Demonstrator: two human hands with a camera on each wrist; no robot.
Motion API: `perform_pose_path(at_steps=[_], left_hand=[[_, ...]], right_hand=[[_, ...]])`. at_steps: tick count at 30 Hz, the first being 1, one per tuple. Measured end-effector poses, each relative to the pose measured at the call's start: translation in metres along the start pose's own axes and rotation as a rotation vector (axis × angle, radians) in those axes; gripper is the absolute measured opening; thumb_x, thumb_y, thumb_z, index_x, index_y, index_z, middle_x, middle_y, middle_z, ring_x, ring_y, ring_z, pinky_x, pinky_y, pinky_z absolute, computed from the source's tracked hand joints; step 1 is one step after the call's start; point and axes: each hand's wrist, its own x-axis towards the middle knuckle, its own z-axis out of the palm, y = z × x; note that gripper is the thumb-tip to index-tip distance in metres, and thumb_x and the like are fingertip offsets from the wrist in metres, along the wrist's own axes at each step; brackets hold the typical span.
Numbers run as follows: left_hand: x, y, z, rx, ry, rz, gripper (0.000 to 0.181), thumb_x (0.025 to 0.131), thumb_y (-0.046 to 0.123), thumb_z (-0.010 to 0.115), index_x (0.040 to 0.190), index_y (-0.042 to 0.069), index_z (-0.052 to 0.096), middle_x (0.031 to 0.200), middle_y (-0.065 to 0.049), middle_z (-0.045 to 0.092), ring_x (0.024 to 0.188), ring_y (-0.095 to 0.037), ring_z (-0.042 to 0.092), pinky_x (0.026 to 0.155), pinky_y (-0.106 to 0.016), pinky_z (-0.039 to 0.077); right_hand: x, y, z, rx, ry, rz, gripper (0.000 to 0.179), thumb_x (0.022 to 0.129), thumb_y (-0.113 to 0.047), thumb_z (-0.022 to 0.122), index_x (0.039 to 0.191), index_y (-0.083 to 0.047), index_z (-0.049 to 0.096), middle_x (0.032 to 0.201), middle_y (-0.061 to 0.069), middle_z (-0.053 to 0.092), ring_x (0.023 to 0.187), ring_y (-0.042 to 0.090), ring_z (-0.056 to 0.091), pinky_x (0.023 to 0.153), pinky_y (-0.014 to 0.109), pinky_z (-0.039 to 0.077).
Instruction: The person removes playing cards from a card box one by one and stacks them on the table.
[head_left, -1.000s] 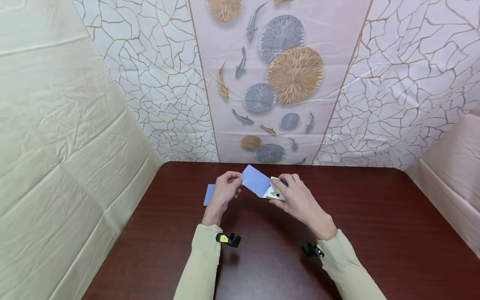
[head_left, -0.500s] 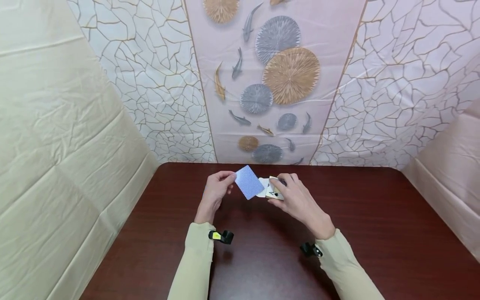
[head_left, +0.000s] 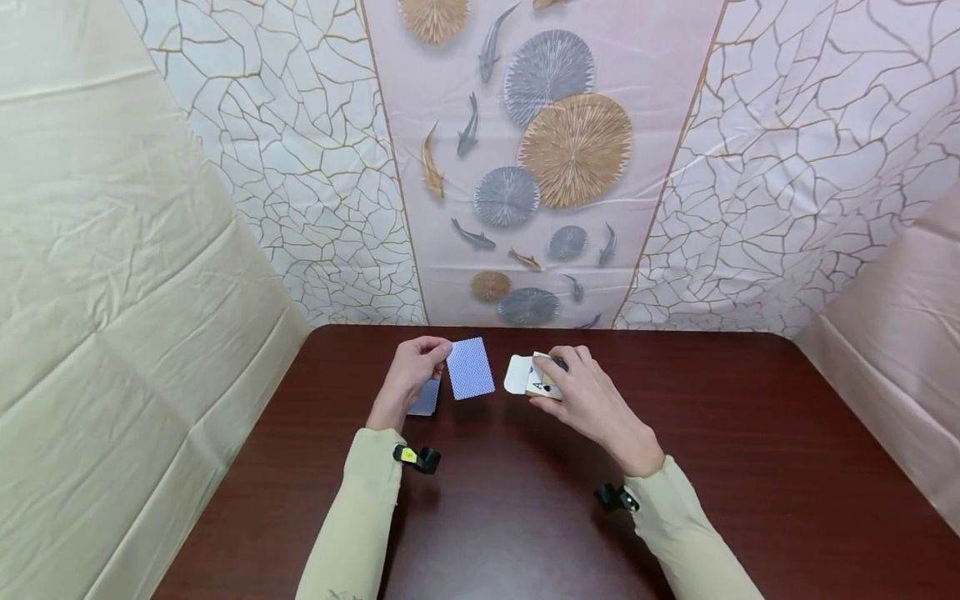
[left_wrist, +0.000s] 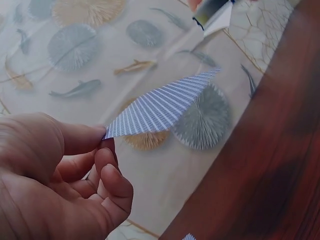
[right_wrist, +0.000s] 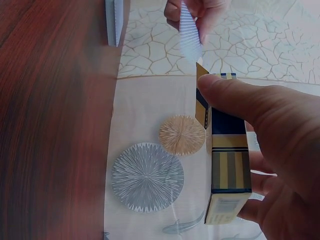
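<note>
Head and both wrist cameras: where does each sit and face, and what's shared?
Head: on the head, facing forward and down; table, sleeves, left hand and right hand show.
Left wrist: on that wrist, facing the pinched card and the backdrop; left hand large, a bit of the right hand at top.
Right wrist: on that wrist, facing the gripped box; right hand large, part of the left hand at top.
Shared: both wrist views show the card, box, table and backdrop.

Probably a draped booth: hangings point(head_left: 322, 192) behind and beside a table point(head_left: 750, 417).
</note>
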Motion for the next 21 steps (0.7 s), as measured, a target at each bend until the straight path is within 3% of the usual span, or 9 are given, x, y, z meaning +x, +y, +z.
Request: perform_pose_path(at_steps=[13, 21], left_hand=[[0.019, -0.009, -0.026, 0.124, -0.026, -0.092, 0.021, 0.098, 0.017, 0.061, 0.109, 0.001, 0.066, 0.073, 0.000, 0.054, 0.067, -0.013, 0.052, 0.061, -0.024, 0.044], [0.028, -0.014, -0.038, 0.175, -0.031, -0.107, 0.020, 0.098, 0.017, 0.061, 0.110, 0.002, 0.066, 0.072, 0.000, 0.054, 0.062, -0.012, 0.049, 0.061, -0.026, 0.044]], right_hand=[[-0.001, 0.000, 0.001, -0.001, 0.006, -0.010, 0.055, 0.075, -0.032, 0.085, 0.121, -0.011, 0.064, 0.112, 0.017, 0.061, 0.095, 0.034, 0.053, 0.076, 0.042, 0.047], [-0.001, -0.002, 0.001, -0.005, -0.009, -0.001, 0.055, 0.076, -0.032, 0.085, 0.122, -0.012, 0.064, 0.112, 0.017, 0.060, 0.096, 0.033, 0.053, 0.079, 0.042, 0.047]])
